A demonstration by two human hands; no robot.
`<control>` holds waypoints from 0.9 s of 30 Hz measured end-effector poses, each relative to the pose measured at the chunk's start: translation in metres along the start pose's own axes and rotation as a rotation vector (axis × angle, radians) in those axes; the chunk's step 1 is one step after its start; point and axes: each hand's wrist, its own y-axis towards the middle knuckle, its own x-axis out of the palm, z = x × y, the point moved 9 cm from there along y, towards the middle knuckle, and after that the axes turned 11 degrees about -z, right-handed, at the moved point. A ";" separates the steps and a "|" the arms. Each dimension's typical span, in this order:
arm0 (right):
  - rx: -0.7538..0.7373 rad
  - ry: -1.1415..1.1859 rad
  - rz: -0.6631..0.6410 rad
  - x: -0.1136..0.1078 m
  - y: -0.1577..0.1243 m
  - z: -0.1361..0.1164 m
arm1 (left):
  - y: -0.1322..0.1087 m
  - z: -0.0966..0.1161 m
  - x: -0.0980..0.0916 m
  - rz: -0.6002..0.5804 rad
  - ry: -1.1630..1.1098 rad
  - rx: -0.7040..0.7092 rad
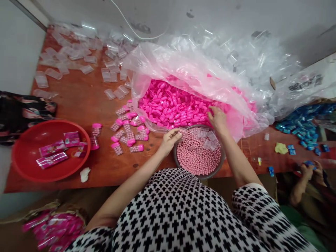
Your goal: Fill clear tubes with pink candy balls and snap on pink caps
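In the head view, your left hand (pixel 169 141) is resting at the left rim of the dark round bowl (pixel 223 158), with thumb and fingertips drawing close together. Something clear is showing near the tips, but I cannot tell whether you are pinching it. Your right hand (pixel 218 119) is hanging above the bowl's upper right side, its fingers curling at the front edge of the heap of pink caps (pixel 168 105); I cannot tell whether they are grasping a cap.

The bowl is sitting on the table (pixel 86 101) right in front of you, holding pink beads (pixel 196 157), and a few clear containers (pixel 210 141) are lying on top of them. The caps are spilling inside a large translucent bag (pixel 168 57) just beyond the bowl. To the left of the bowl, containers filled with beads (pixel 129 133) are lying in a loose cluster, wearing pink caps.

Farther left, a red basin (pixel 28 147) is holding a few pink packets (pixel 51 160), and a white scrap (pixel 84 175) is lying near its rim. More clear pieces (pixel 54 73) are scattering across the table's far left. On the right, blue pieces (pixel 301 126) are lying in a pile near a yellow scrap (pixel 281 148), and another person's hands (pixel 309 170) are holding something blue.
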 end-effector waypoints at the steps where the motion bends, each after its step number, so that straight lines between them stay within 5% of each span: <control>1: -0.103 0.038 -0.005 -0.003 -0.009 -0.010 | 0.003 0.005 0.002 0.006 -0.002 0.029; 6: -0.450 0.536 -0.159 -0.007 -0.056 -0.061 | 0.015 0.016 0.020 -0.025 0.017 0.125; 10: -0.329 1.081 -0.245 0.013 -0.072 -0.072 | 0.008 0.009 0.030 -0.035 0.027 0.103; 13: -0.215 1.268 -0.212 0.026 -0.080 -0.069 | -0.003 0.010 0.029 -0.024 0.079 0.102; 16: -0.231 1.135 -0.076 0.009 -0.090 -0.069 | -0.014 0.019 0.026 -0.012 0.188 0.131; 20: -0.500 0.649 -0.058 -0.023 -0.110 -0.103 | -0.028 0.040 0.024 0.028 0.469 0.235; 27: -0.674 0.343 -0.062 -0.023 -0.134 -0.130 | -0.047 0.049 0.029 0.058 0.617 0.334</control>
